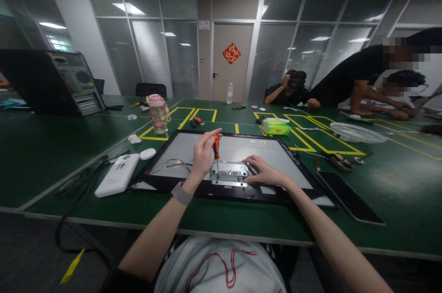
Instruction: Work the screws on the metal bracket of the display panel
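Observation:
A flat display panel [290, 164] with a black frame and pale grey back lies on the green table in front of me. On its near edge sits a silver metal bracket [229, 183]. My left hand [204, 152] is closed round an orange and black screwdriver [216, 148], held upright with its shaft down on the bracket's left part. The tip is too small to make out. My right hand [264, 171] rests with fingers spread at the bracket's right side, touching it. Thin wires [172, 163] run across the panel to the left.
Left of the panel lie a white power bank [118, 175], a white oval case [148, 154] and black cables. A pink-lidded bottle [159, 115] stands behind. To the right are a dark phone [348, 196], a green packet [276, 127] and a white racket-like object [357, 132]. Other people work at the far right.

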Demonstrator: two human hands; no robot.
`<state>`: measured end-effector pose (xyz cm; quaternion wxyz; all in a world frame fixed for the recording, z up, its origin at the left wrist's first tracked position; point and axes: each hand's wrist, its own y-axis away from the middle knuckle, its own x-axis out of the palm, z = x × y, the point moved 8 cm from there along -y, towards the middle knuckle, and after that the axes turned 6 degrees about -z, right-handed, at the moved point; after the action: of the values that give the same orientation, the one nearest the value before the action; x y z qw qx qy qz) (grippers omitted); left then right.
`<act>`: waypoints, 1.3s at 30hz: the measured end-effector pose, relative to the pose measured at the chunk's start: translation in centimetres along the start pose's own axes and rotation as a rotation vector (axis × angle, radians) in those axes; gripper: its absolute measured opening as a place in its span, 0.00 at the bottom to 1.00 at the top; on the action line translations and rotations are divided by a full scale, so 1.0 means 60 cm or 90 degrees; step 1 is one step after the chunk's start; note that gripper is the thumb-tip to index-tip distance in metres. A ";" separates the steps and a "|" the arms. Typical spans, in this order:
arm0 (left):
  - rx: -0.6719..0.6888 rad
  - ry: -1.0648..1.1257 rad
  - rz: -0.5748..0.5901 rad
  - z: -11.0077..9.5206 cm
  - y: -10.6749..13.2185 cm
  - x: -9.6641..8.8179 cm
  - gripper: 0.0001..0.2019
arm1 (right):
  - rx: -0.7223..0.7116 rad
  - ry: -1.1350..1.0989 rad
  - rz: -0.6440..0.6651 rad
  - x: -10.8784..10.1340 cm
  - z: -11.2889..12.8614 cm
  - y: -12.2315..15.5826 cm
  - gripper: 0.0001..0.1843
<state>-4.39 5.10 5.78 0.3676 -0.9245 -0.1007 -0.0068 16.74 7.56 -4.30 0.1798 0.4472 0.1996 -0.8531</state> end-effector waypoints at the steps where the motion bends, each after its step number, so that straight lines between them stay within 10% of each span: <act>1: -0.013 0.012 -0.007 0.002 0.000 -0.001 0.15 | 0.000 -0.001 0.000 0.000 0.000 0.000 0.39; 39: 0.028 -0.029 -0.010 -0.003 0.001 0.000 0.15 | -0.007 -0.009 -0.003 0.001 -0.001 0.000 0.39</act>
<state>-4.39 4.93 5.89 0.3853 -0.9153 -0.1165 0.0139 16.74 7.58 -4.36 0.1818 0.4400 0.2037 -0.8555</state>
